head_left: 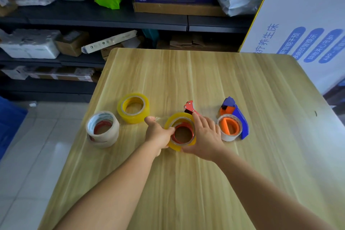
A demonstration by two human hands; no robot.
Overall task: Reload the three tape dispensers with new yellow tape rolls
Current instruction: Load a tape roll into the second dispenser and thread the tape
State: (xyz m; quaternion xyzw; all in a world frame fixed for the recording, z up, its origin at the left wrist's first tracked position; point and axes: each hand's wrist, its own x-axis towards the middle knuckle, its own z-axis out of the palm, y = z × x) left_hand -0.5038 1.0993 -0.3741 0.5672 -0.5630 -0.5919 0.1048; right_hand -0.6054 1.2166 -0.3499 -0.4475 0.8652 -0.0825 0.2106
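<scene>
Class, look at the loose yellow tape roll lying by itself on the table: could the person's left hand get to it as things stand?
Probably yes. The loose yellow roll lies flat just beyond the left hand, with bare table between them; the hand would first have to release the yellow roll on the red dispenser.

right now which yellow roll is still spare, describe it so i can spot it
On the wooden table, look at the row of rolls and dispensers near the front edge. The spare yellow roll lies flat second from the left, just behind the white roll. Unlike the other yellow roll, it has an empty core, and no hands touch it.
</scene>
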